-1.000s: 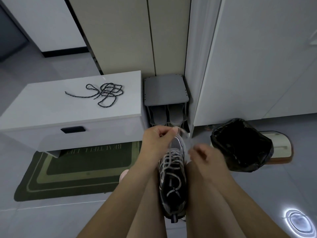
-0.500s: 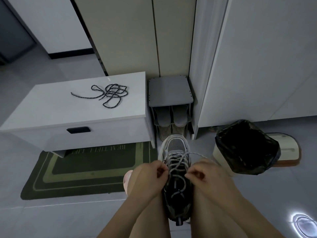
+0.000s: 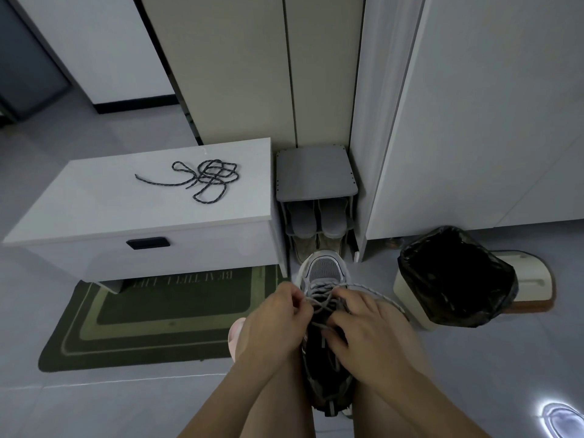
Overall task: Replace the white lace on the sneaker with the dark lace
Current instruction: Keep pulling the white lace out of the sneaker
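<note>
Over the sneaker (image 3: 325, 269), the left hand (image 3: 274, 325) pinches the white lace (image 3: 374, 293); the right hand (image 3: 368, 331) curls its fingers round the crossings.

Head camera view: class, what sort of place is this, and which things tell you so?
Probably a home entryway: a grey shoe rack holding slippers stands by tall cupboards, and a green doormat lies before a white drawer bench.

One view only: head camera, wide-angle, faces forward-down. Close on sneaker (image 3: 324, 270) at 6 o'clock; bench (image 3: 94, 203) farther, 10 o'clock.
</note>
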Tool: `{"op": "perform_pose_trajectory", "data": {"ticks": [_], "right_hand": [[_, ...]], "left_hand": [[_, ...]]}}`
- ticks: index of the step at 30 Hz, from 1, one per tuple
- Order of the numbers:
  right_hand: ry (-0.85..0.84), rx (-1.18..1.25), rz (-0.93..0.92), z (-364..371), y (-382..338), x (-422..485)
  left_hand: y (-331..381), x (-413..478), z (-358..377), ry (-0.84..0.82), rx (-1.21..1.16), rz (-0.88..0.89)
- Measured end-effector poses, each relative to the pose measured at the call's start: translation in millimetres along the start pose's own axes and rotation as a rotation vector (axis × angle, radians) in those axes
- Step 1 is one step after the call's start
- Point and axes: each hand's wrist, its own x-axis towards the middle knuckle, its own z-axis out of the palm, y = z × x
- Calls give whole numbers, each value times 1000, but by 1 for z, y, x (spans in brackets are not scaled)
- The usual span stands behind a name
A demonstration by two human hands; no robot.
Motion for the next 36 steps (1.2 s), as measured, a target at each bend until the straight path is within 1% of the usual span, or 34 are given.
{"op": "perform_pose_trajectory", "data": {"ticks": [3,5,7,11,14,16,20,23,25,28,33,34,36], "right_hand": [[-29,-41,-43,-3,6,1],[-56,-71,-62,-4,9,0],[-50,-80,-75,-3,9,-2],[30,24,-10,0,8,-3],[38,83,9,3,8,-4],[41,101,3,5,7,-5],[26,78,-3,5,5,-6],[-3,55,7,3,5,-5],[14,69,-7,3,4,-4],[18,52,-15,6,3,-2],[26,77,0,12,3,-2],[29,93,0,12,3,-2],[31,108,-1,13,2,-2]], "left_hand": [[13,8,-12,-46,-1,65],[21,12,-22,-20,2,116],[23,14,-30,-5,-30,138],[5,4,-30,-102,-222,95],[-14,-9,-17,-185,-170,77],[-21,-13,-5,-141,-119,128],[-22,-12,7,26,-32,113],[-15,-7,-9,137,-128,51],[-12,4,-27,183,-185,28],[-7,12,-41,134,-119,38],[-15,3,-23,-101,-77,5],[-18,-1,-16,-122,-66,26],[-24,-9,-2,-67,-38,74]]}}
